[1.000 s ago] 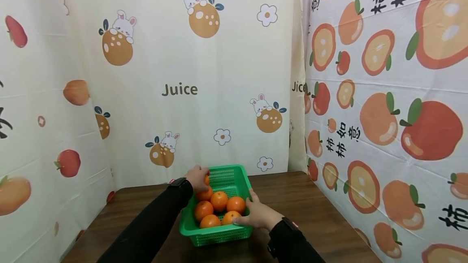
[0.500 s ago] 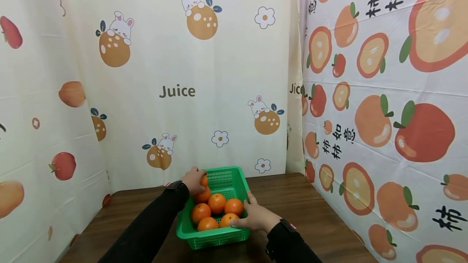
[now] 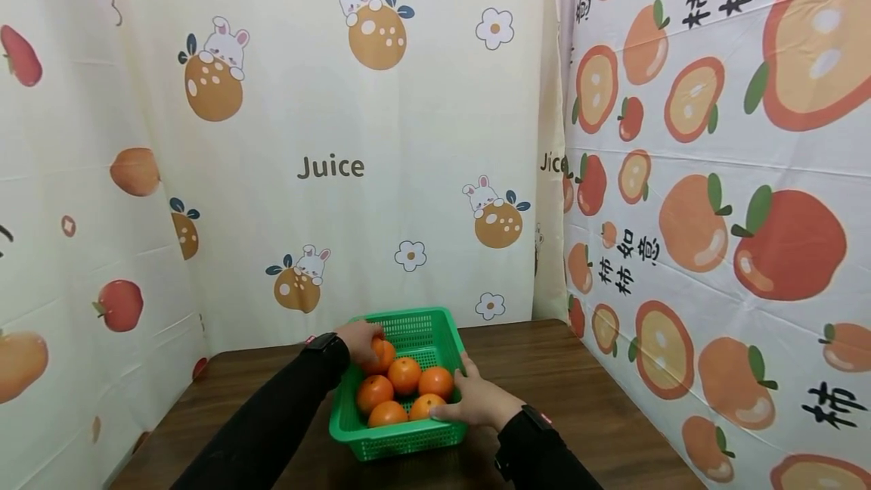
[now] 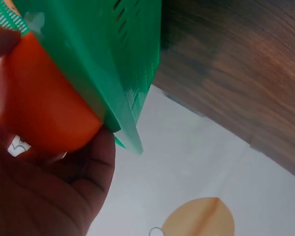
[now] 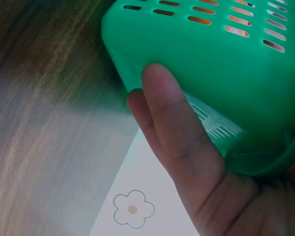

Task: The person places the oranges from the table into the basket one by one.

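Observation:
A green plastic basket (image 3: 401, 441) with slotted walls stands on the table and holds several oranges (image 3: 404, 376). At its back left corner is my left hand (image 3: 359, 339). In the left wrist view that hand grips an orange (image 4: 46, 98) between thumb and fingers, close against the basket's rim. In the head view it covers part of the fruit there. My right hand (image 3: 481, 399) holds the basket's right side, its thumb over the rim near the front orange (image 3: 426, 405). In the right wrist view, extended fingers (image 5: 174, 115) lie along the outer wall.
The dark wooden table (image 3: 544, 392) extends on both sides of the basket. Patterned cloth hangs behind it (image 3: 408, 134), with fruit-printed cloth on the left (image 3: 61, 263) and right (image 3: 680, 308).
My left hand has shifted slightly left and down. The orange that showed between its fingers above another is no longer distinct in the head view. My right hand keeps its place on the basket.

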A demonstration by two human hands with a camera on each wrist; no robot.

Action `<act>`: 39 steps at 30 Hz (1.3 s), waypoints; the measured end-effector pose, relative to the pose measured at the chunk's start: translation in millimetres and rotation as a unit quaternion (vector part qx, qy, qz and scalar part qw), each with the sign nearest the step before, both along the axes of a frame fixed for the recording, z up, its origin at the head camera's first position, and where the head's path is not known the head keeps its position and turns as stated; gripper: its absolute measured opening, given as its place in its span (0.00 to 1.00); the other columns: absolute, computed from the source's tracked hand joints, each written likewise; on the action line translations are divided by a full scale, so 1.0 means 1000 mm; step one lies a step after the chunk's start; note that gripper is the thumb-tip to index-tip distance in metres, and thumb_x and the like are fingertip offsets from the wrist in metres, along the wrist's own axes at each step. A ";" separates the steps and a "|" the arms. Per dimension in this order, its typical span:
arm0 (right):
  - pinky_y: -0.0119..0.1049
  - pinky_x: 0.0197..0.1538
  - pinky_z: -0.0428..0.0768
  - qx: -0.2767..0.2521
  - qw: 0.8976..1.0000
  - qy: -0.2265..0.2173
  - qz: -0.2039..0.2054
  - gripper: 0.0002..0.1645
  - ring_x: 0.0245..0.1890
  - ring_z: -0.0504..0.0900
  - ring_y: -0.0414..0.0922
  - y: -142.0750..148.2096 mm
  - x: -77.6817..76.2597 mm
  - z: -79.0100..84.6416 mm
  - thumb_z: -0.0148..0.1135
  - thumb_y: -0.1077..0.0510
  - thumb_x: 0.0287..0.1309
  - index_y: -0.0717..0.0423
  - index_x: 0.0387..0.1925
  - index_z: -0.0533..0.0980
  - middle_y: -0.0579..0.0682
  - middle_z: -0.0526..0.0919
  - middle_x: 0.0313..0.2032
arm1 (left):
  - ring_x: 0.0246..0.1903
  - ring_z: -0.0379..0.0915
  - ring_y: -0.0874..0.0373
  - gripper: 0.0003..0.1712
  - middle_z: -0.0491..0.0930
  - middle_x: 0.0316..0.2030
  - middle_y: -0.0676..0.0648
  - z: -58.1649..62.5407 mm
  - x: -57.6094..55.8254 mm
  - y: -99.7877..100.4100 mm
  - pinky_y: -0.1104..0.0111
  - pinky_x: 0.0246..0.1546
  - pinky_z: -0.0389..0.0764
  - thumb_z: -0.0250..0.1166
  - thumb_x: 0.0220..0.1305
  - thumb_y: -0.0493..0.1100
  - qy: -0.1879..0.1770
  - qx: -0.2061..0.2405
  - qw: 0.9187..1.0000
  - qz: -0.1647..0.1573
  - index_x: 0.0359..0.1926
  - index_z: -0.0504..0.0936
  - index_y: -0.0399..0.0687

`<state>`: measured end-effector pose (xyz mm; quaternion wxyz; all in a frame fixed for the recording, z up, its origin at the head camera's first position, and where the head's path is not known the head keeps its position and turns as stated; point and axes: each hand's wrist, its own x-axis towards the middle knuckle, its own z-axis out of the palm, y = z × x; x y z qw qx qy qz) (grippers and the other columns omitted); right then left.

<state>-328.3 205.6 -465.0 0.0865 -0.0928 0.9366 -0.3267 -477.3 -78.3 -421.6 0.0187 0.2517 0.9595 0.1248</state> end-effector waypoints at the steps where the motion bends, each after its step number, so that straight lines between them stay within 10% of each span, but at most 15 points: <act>1: 0.69 0.70 0.73 -0.001 1.000 0.000 0.000 0.63 0.72 0.71 0.67 0.000 0.000 0.000 0.72 0.28 0.61 0.60 0.82 0.59 0.56 0.33 0.87 | 0.43 0.73 0.51 0.33 0.83 0.51 0.45 0.000 0.002 0.001 0.55 0.47 0.81 0.80 0.49 0.39 -0.005 -0.003 1.000 0.000 0.60 0.85 0.48; 39: 0.71 0.71 0.71 0.003 1.000 0.005 -0.003 0.63 0.74 0.69 0.68 0.001 -0.001 0.001 0.72 0.28 0.60 0.60 0.82 0.59 0.56 0.34 0.87 | 0.46 0.76 0.49 0.34 0.85 0.54 0.43 -0.015 -0.006 0.003 0.50 0.53 0.82 0.82 0.51 0.44 0.034 -0.043 0.998 -0.009 0.61 0.87 0.50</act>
